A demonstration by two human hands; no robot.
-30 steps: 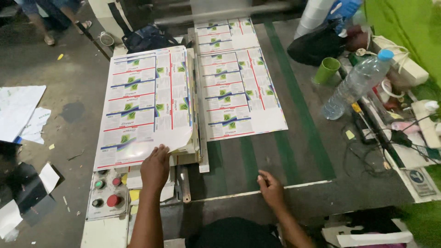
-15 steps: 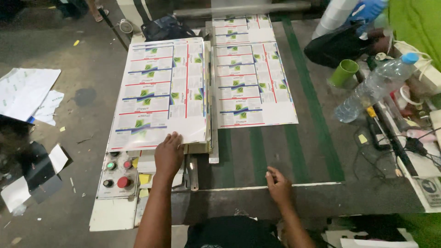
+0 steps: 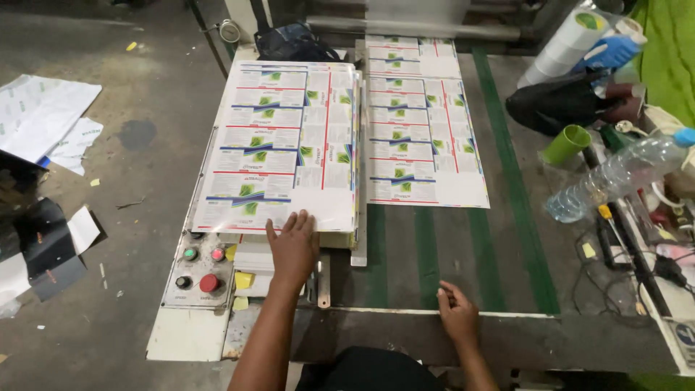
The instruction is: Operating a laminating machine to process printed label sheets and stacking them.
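- Head view: left hand (image 3: pixel 293 245) lies flat, fingers together, fingertips pressing the near edge of the stack of glossy printed label sheets (image 3: pixel 286 145) on the machine table's left side.
- Right hand (image 3: pixel 457 313) rests at the table's front edge (image 3: pixel 521 316), fingers loosely curled, holding nothing.
- Second printed sheet (image 3: pixel 423 137) lies just beside the stack, on the green-striped bed.
- Button panel (image 3: pixel 199 268) sits just left of the left wrist; a clear plastic bottle (image 3: pixel 615 177) lies far right.

Pretty dim overall, kind of flat indoor light from above. The glossy printed sheets (image 3: pixel 289 145) catch a soft sheen, no harsh glare. The floor (image 3: pixel 108 239) on the left goes murky and dark. Straight lines bow near the edges from the wide lens. Focus is decent, slightly soft at the far end.
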